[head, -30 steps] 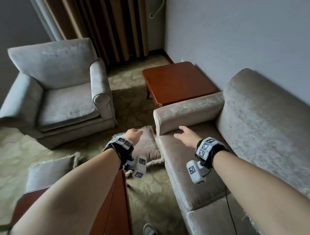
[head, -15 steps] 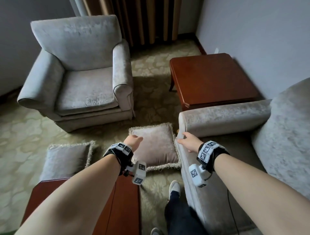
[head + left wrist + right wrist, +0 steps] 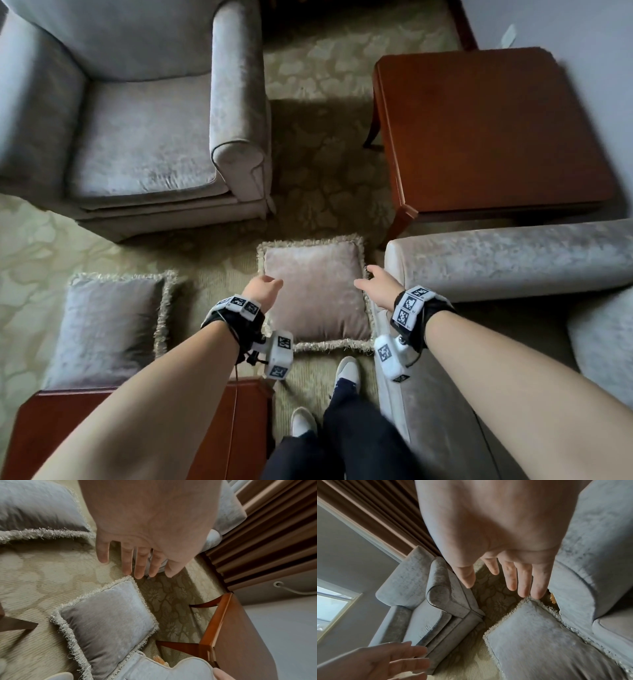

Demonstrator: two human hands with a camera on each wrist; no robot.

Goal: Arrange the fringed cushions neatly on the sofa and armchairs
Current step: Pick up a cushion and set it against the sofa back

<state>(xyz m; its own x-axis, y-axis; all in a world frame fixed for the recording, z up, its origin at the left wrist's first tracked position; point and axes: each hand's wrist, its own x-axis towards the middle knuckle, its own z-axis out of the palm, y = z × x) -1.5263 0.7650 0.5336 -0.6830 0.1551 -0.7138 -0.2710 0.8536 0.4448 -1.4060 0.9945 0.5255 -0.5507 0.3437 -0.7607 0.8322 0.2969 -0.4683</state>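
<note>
Two fringed cushions lie flat on the carpet. The nearer cushion (image 3: pixel 317 291) (image 3: pixel 109 620) (image 3: pixel 537 639) sits between the armchair (image 3: pixel 137 130) and the sofa arm (image 3: pixel 507 260). My left hand (image 3: pixel 265 287) (image 3: pixel 137 566) hovers over its left edge, fingers straight and holding nothing. Above its right edge my right hand (image 3: pixel 373 286) (image 3: pixel 505 582) is spread, also holding nothing. The second cushion (image 3: pixel 106 325) (image 3: pixel 34 509) lies further left on the floor.
A dark wooden side table (image 3: pixel 486 126) stands at the far right, past the sofa arm. A second wooden table (image 3: pixel 137 435) is close under my left forearm. My feet (image 3: pixel 346 371) stand on the patterned carpet (image 3: pixel 325 164) just short of the cushion.
The view has tilted down and closer to the floor. Both hands have moved down and forward from the sofa's edge to either side of the nearer cushion.
</note>
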